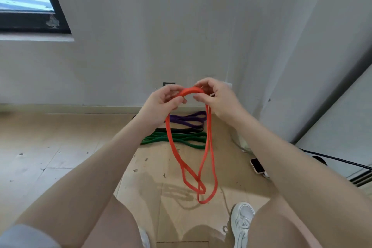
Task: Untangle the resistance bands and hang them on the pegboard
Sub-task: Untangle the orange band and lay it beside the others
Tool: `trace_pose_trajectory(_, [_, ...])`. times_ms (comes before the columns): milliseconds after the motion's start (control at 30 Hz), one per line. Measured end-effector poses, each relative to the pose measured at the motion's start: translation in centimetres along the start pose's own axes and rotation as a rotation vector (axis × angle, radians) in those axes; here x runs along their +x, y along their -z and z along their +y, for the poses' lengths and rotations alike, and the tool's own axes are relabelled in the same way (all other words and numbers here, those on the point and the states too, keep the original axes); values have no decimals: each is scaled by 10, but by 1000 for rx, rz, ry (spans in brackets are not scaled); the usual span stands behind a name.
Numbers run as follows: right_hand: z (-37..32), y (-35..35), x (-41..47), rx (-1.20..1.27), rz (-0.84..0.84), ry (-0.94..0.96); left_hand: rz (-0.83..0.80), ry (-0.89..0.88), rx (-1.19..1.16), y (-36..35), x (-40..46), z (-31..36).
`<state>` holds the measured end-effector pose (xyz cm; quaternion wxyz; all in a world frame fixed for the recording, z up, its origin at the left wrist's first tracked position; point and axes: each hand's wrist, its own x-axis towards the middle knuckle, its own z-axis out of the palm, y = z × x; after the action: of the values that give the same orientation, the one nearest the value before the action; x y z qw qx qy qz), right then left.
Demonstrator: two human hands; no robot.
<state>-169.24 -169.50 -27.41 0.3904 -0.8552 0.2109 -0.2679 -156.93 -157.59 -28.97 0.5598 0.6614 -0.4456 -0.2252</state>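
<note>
An orange resistance band (173,153) hangs in the air in front of me, doubled into long loops that cross near the bottom. My left hand (161,104) pinches its top on the left side. My right hand (216,96) grips the same top arc on the right, fingers curled around it. On the floor behind lie a purple band (188,121), a black band (181,130) and a green band (181,140), folded side by side near the wall. No pegboard is in sight.
A phone (257,165) lies on the floor at the right beside a black cable (338,159). My white shoe (241,221) stands below the hanging loops. A wall and a window (26,0) are ahead, a wall socket (168,83) behind my hands.
</note>
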Motion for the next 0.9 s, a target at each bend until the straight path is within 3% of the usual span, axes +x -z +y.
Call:
trace_pose_trajectory(333, [-49, 27, 7, 198, 95, 130, 53, -13, -353, -23, -4, 37])
trace_pose_trajectory(533, [-52, 26, -1, 333, 129, 149, 71, -110, -179, -22, -7, 49])
trace_pose_trajectory(700, [-47, 31, -2, 280, 121, 137, 4, -115, -58, -21, -8, 46])
trace_pose_trajectory(900, [-49, 28, -4, 296, 60, 146, -52, -92, -100, -24, -12, 44])
